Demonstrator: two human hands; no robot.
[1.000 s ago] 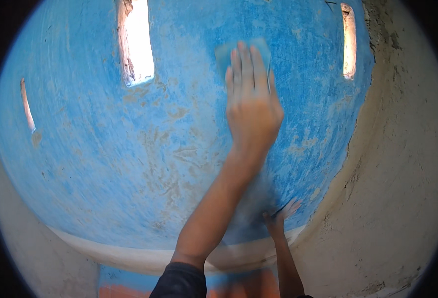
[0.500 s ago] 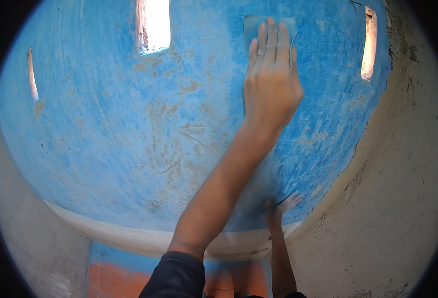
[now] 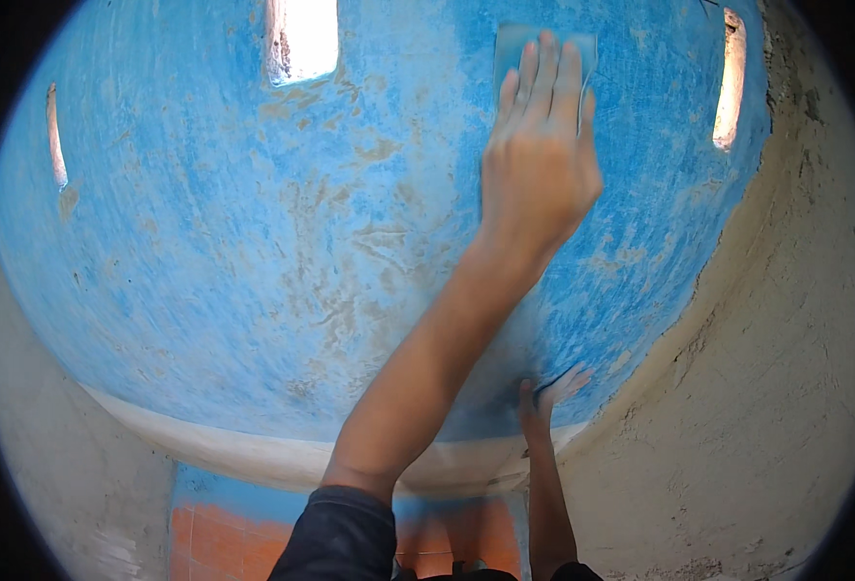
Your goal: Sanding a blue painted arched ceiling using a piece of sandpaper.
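A thin blue-grey sheet of sandpaper (image 3: 511, 48) lies against a blue-painted wall (image 3: 204, 242) with worn, grey-brown patches. My left hand (image 3: 542, 155) presses it flat from above, fingers stretched upward over it. The sheet's right edge shows near the thumb, and its middle is covered by the fingers. Lower down at the right, my right hand (image 3: 553, 392) rests near the bottom of the blue wall, its fingers spread and thumb apart. I see nothing held in it.
Bright narrow slots pierce the wall: one at top centre (image 3: 303, 39), others near the left (image 3: 56, 136) and right (image 3: 730, 77). A rough beige wall (image 3: 737, 416) adjoins on the right. Below runs a pale ledge (image 3: 214, 450) above an orange tiled floor (image 3: 224, 542).
My left hand and the sandpaper have shifted slightly right along the wall. The whole view has tilted a little, so the wall appears higher. My right hand stays about where it was.
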